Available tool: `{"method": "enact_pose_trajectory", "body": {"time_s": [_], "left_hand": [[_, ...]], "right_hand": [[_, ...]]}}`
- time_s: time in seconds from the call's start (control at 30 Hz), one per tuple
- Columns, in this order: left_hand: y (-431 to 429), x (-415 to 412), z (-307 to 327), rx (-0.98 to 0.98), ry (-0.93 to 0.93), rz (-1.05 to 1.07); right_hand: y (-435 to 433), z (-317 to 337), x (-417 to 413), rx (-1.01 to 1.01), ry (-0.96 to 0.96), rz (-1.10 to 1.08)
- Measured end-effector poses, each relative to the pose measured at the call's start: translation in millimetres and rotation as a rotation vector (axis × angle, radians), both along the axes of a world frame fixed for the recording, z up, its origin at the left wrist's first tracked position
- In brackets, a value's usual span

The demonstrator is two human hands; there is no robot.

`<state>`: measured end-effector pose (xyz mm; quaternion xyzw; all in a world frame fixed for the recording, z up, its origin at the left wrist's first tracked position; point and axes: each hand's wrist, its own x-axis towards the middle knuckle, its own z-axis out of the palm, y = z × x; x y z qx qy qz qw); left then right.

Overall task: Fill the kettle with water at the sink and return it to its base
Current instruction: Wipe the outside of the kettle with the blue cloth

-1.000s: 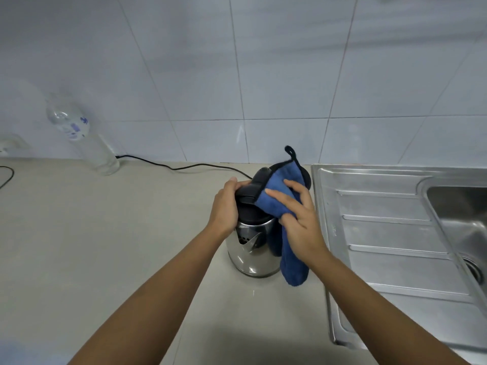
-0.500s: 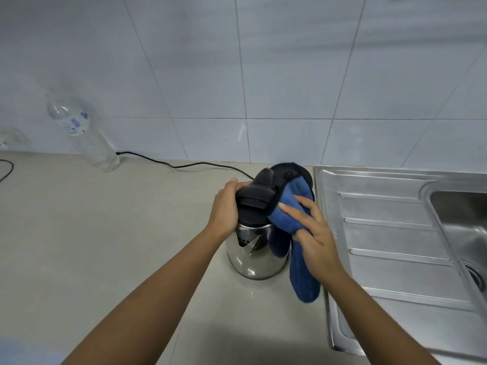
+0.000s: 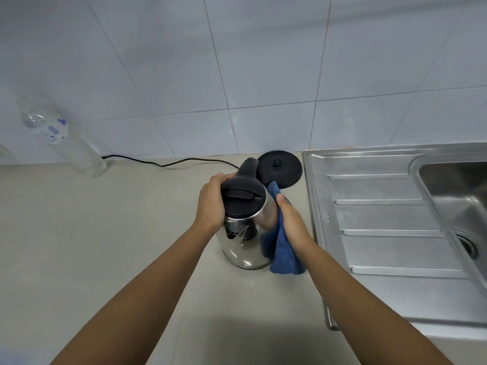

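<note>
A steel kettle with a shut black lid stands on the counter in front of its round black base. My left hand grips the kettle's left side near the lid and handle. Against the kettle's right side, my right hand presses a blue cloth, which hangs down to the counter. The steel sink lies at the right, with its basin at the far right edge.
A black cord runs from the base along the wall to the left. An empty clear plastic bottle leans against the tiled wall at the left. The sink's ribbed drainboard sits right of the kettle.
The cloth has slid from the lid and handle down the kettle's right side. The base behind is now uncovered. The left hand keeps its grip.
</note>
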<state>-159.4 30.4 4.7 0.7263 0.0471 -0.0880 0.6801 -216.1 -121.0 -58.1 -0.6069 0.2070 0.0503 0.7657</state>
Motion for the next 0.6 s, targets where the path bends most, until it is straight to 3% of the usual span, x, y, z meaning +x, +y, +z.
{"method": "enact_pose_trajectory", "body": {"time_s": [0.07,0.13,0.3,0.4,0.47,0.6], "left_hand": [[0,0,0,-0.009,0.006,0.014],[-2,0,1,-0.017,0.006,0.013],[-1,1,0,-0.031,-0.014,0.021],[-1,0,3,-0.005,-0.022,0.003],[-2,-1,3,0.010,-0.016,0.008],[-1,-3,5,0.031,-0.020,0.027]], "right_hand": [[17,-12,-18,-0.023,0.075,-0.155],[43,-19,-44,-0.170,0.045,-0.293],[100,-30,-108,-0.434,-0.131,-0.038],[91,-23,-90,-0.695,-0.258,-0.076],[73,-14,-61,-0.640,-0.304,-0.170],[27,-10,-21,-0.219,-0.300,-0.227]]}}
